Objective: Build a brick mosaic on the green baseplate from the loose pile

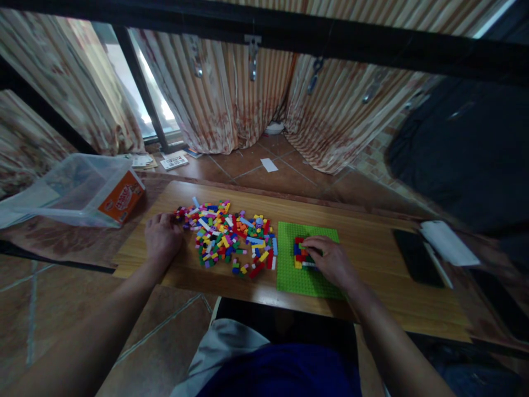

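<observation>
My left hand [162,238] rests at the left edge of a loose pile of colourful toy bricks [225,234], its fingers slightly bent and apart, close to some dark bricks [179,214]. No held piece shows in it. To the right of the pile lies a green studded baseplate [287,284]. On it stands a low brick build [298,255] with red, blue, yellow and white parts. My right hand [330,260] reaches over this build from the right, thumb and forefinger pinched together. A small yellowish brick seems to be at the fingertips, partly hidden by them.
Everything lies on a narrow wooden board [372,256]. A clear plastic box [78,190] with an orange label stands at the left. On the right are a black phone-like slab [417,258] and a white object [449,242]. A dark metal bar [281,27] crosses above, before striped curtains.
</observation>
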The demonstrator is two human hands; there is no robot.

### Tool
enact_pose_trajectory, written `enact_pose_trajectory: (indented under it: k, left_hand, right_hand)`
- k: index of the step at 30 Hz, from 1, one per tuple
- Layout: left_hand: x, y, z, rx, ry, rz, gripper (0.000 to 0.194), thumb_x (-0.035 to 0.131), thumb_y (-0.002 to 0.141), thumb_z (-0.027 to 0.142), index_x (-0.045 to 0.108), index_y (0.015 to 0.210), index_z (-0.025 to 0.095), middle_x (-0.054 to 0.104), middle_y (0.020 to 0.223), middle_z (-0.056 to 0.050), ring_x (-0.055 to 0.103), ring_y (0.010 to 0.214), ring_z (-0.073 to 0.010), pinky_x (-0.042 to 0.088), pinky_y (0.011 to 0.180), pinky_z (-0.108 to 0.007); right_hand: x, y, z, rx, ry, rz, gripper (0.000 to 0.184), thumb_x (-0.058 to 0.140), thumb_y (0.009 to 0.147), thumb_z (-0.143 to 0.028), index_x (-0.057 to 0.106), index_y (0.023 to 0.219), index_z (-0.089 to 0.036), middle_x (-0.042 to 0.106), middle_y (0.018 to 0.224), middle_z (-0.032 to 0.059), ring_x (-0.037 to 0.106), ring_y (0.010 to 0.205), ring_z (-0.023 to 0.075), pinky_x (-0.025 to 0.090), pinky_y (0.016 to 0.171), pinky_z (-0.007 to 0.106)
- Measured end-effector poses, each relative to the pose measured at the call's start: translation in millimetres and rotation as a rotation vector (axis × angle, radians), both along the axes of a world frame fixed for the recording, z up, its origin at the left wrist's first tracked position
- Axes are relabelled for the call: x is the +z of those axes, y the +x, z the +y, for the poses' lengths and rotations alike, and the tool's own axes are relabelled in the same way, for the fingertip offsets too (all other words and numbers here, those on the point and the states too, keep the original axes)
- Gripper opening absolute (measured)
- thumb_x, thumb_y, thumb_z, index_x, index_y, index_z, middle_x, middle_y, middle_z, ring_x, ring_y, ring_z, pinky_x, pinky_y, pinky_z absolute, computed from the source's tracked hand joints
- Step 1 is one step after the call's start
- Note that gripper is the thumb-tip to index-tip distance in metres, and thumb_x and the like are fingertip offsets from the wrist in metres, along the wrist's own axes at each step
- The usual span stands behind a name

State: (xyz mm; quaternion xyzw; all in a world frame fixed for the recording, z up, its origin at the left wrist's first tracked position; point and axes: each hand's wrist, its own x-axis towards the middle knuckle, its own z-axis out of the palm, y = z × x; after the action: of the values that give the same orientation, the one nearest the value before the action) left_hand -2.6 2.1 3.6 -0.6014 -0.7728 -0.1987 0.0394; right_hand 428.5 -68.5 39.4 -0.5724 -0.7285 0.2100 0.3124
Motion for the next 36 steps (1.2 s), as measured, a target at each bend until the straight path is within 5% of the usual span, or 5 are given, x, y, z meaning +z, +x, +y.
enact_pose_trajectory:
  k: [13, 36]
  left_hand:
    - [-0.1, -0.1, 0.4, -0.003, 0.008, -0.015, 0.033, 0.046, 0.081, 0.020, 0.065, 0.108, 0.014, 0.064, 0.111, -0.017, 0.055, 0.110, -0.0322, 0.043, 0.095, -0.045]
    - [2.2, 1.0, 0.2, -0.009, -0.011, -0.018, 0.033, 0.046, 0.081, 0.021, 0.065, 0.108, 0.015, 0.065, 0.112, -0.016, 0.055, 0.111, -0.0313, 0.042, 0.098, -0.044]
  right_hand:
    - [-7.5, 4.8, 1.0, 0.121, 0.106, -0.221, 0.032, 0.044, 0.091, -0.020, 0.070, 0.107, -0.027, 0.070, 0.104, 0.0070, 0.061, 0.098, 0.0243, 0.050, 0.090, 0.043]
    - [-5.8, 2.5, -3.5, 0.108, 0.111, -0.247, 0.032, 0.044, 0.094, -0.028, 0.070, 0.113, -0.030, 0.065, 0.105, 0.0067, 0.058, 0.101, 0.0246, 0.051, 0.090, 0.042]
